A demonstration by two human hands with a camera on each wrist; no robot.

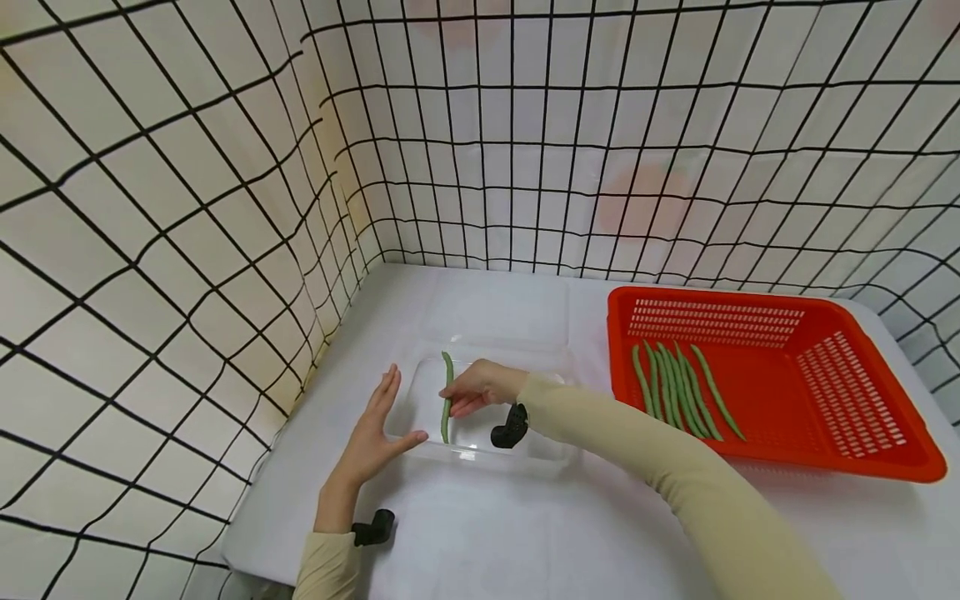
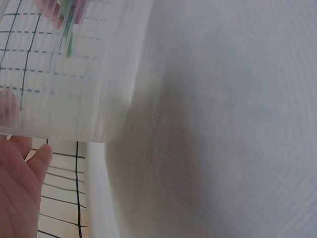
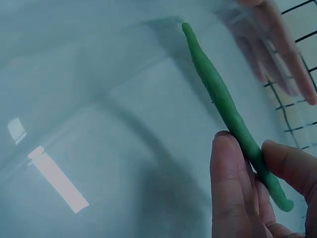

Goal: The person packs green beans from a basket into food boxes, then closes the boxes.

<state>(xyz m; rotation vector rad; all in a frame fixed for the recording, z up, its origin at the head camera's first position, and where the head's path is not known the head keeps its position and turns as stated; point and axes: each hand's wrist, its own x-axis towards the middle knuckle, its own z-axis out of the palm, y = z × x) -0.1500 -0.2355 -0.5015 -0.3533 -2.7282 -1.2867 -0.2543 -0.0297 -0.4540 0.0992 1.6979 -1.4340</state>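
Note:
A single green bean (image 1: 447,417) is pinched between the thumb and fingers of my right hand (image 1: 480,387), over the left part of a clear plastic container (image 1: 510,454). In the right wrist view the green bean (image 3: 223,99) runs diagonally, its far end free. My left hand (image 1: 375,433) is at the container's left side with fingers extended and thumb out toward the near left corner. The left wrist view shows this hand (image 2: 20,183) beside the transparent container wall (image 2: 89,109); whether it touches the wall I cannot tell.
To the right stands a red plastic basket (image 1: 817,400) with perforated sides. Several green beans (image 1: 678,387) lie side by side in its left part. A white cloth (image 1: 480,533) covers the table, and black wire mesh (image 1: 555,150) rises behind and to the left.

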